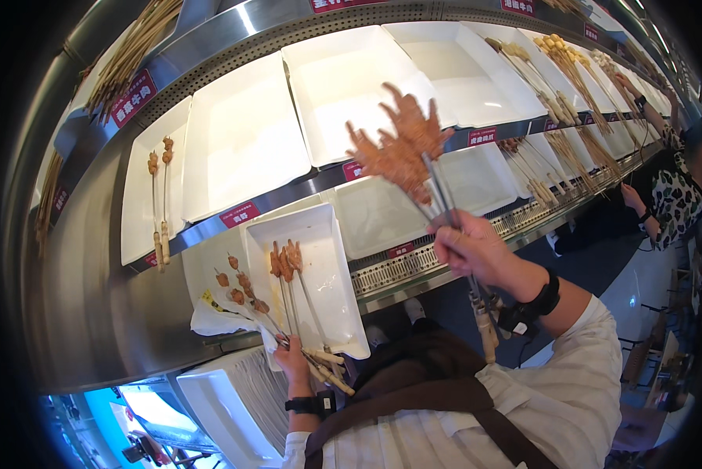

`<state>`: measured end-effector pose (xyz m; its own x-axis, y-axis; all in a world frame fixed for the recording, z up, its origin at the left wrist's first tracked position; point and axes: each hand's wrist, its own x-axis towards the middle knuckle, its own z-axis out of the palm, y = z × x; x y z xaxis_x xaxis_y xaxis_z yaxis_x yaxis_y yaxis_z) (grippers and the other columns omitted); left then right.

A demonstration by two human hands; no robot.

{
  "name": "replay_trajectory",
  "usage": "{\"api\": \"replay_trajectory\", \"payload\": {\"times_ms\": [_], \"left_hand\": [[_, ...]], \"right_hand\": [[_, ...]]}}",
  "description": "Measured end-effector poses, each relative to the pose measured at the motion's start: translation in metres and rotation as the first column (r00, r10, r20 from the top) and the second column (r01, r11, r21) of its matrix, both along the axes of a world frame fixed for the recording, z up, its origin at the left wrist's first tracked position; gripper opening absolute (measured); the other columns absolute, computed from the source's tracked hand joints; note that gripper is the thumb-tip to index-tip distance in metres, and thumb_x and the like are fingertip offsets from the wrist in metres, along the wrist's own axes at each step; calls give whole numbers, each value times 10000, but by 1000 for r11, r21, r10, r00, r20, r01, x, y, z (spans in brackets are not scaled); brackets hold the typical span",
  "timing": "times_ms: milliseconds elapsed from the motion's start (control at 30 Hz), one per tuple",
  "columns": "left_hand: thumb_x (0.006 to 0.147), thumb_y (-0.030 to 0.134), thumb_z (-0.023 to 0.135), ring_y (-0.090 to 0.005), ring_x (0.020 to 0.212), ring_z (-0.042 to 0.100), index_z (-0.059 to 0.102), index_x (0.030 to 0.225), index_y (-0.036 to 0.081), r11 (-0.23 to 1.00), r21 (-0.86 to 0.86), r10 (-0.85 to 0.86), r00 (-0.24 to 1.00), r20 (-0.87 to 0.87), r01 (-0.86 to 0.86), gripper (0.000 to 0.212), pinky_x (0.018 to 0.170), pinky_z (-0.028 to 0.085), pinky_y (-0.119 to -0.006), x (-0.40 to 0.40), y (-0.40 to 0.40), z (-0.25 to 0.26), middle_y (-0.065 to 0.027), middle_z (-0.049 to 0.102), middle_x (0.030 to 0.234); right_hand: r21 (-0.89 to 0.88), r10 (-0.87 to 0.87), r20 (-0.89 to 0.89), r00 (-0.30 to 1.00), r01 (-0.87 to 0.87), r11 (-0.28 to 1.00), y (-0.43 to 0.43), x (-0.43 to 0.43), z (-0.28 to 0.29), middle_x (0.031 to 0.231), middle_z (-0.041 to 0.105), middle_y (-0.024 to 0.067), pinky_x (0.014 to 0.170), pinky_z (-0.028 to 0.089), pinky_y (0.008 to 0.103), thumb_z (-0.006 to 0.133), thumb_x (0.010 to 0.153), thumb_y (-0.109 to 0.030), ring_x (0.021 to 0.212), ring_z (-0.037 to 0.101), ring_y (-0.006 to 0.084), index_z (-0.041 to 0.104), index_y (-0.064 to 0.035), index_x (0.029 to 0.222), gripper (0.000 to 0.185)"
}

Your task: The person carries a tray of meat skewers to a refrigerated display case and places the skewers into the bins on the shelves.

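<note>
My right hand [474, 243] is closed around several metal skewers with wooden handles. Chicken feet [406, 143], slightly blurred, are threaded on their far ends, raised over the shelf trays. Lower left, my left hand [293, 359] grips several skewers of meat pieces [244, 284] by their shafts, at the left edge of a tilted white tray [327, 258]. Whether it also holds the tray's rim I cannot tell. Inside that tray lie more chicken-feet skewers [286, 267], handles toward me. White plastic film [228, 319] hangs beside the meat pieces.
Two tiers of white trays [239, 140] fill the refrigerated display; some hold skewers [556, 53]. A perforated metal ledge [398, 272] runs along its front. Stacked white trays [234, 404] stand lower left. Another person [673, 187] reaches into the display at far right.
</note>
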<state>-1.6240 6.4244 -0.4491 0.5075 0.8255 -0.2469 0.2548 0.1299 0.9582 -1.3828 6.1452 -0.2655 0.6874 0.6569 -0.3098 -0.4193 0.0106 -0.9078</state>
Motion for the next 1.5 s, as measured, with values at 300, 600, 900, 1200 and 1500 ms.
{"api": "replay_trajectory", "payload": {"times_ms": [300,600,900,1200,1500], "left_hand": [[813,97,591,-108,597,466,544,767,-30,985,170,7,990,-141,17,143,556,399,-274,-8,0,-17,-24,542,670],[796,104,589,-133,641,478,550,787,-31,975,222,66,988,-140,-34,141,594,418,-315,-8,-3,-36,-41,542,689],[803,78,594,-129,668,500,561,815,-30,925,366,164,977,-138,-103,114,604,422,-305,3,-3,-70,-27,558,726],[803,48,586,-146,749,519,550,913,-30,927,340,222,962,-162,-157,140,691,443,-299,24,-16,-56,-49,566,831],[796,20,573,-160,766,514,500,917,-2,969,241,111,973,-200,-61,143,699,441,-302,51,-30,-18,-58,534,844]], "right_hand": [[120,-398,166,902,382,916,-53,151,40,682,512,36,400,310,216,480,925,-151,446,373,64,501,-10,996,159],[23,-178,136,975,176,984,-48,325,24,728,522,45,456,367,222,476,922,-116,506,417,61,499,-4,895,117],[-364,92,128,988,-39,931,-52,413,17,878,614,119,668,534,294,501,911,-149,734,606,173,513,7,940,160],[-454,42,275,961,92,886,-90,456,35,703,555,44,554,456,283,566,851,-120,578,494,112,569,-40,777,109],[-607,74,250,965,96,789,-114,482,28,811,613,112,713,514,322,579,868,-171,746,618,181,530,10,997,228]]}}
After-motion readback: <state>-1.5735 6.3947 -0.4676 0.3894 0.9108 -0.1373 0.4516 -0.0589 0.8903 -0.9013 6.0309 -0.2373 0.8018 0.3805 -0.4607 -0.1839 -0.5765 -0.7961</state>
